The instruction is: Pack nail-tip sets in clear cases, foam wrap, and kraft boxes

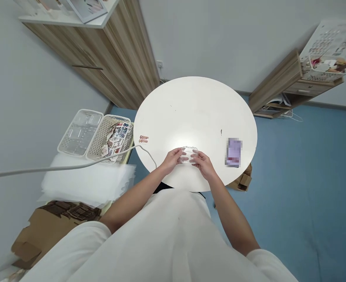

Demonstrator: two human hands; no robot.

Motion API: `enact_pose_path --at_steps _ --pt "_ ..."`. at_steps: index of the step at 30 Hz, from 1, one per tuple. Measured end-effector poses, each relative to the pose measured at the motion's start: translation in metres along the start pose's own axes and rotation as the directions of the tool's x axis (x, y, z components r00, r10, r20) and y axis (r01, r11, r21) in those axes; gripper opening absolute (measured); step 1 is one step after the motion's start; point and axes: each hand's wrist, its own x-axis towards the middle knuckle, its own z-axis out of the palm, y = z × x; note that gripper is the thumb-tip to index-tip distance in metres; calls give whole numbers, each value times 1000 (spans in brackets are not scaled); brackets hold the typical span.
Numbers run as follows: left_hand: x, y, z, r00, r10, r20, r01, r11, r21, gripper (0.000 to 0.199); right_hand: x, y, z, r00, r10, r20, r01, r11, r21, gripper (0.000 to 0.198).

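Between my hands, over the near part of the white round table (196, 102), is a small clear plastic box (189, 155). My left hand (172, 160) grips its left end, fingers showing through the clear plastic. The right end is held by my right hand (203, 163), thumb and fingers around the edge. Whether the box has anything inside is too small to tell. To the left on the table lies a set of reddish press-on nails (144, 139) in two rows.
A blurred purple item (233, 152) lies at the table's right. A grey cable (102, 159) crosses the left edge. Left of the table stand a basket of nail sets (98, 141), a basket of clear boxes (64, 141) and white sheets (81, 178). An open cardboard box (40, 231) sits nearer.
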Motion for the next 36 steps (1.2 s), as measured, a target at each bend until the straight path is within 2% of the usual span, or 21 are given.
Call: enact_pose_path --at_steps 4,7,10,12,13,16,19,22,25,27,28,30,33,36 --pt "3 3 -7 999 24 22 -25 999 36 39 2 -3 -3 999 17 28 -18 998 57 36" --pt "-2 10 -19 995 97 17 -98 970 224 49 3 -4 3 1000 10 -19 -9 996 86 36" --pt "-8 19 -33 962 254 98 -268 824 499 81 0 -4 12 998 -11 -59 17 994 107 35" --pt "-7 24 -39 927 313 205 -372 710 597 101 -2 -3 18 997 -28 -70 36 994 106 34" --pt "-6 26 -41 910 322 261 -413 664 623 104 -4 -2 21 996 -38 -75 45 994 100 35" --pt "2 29 -44 859 317 402 -512 557 654 94 -8 3 26 990 -73 -122 81 995 57 38" --pt "9 27 -45 813 339 473 -582 506 636 79 -14 9 27 983 -112 -148 107 993 -46 44" --pt "9 26 -46 785 383 486 -619 512 596 76 -21 8 25 953 -268 -139 220 931 -291 66" --pt "7 28 -48 783 404 474 -621 556 552 74 -27 0 22 898 -439 19 361 714 -600 87" --pt "6 29 -50 790 389 474 -609 588 532 73 -29 -5 20 875 -463 143 424 589 -688 80" --pt "5 29 -50 798 373 472 -595 606 527 74 -28 -7 20 864 -472 178 449 560 -696 73" --pt "3 29 -51 829 330 452 -545 659 518 80 -25 -8 19 841 -505 194 485 546 -683 60" --pt "1 27 -51 869 268 415 -459 749 477 87 -19 -4 20 819 -550 163 508 564 -651 57" --pt "-3 24 -49 866 257 429 -439 801 406 80 -16 -1 20 811 -562 163 523 570 -633 55"
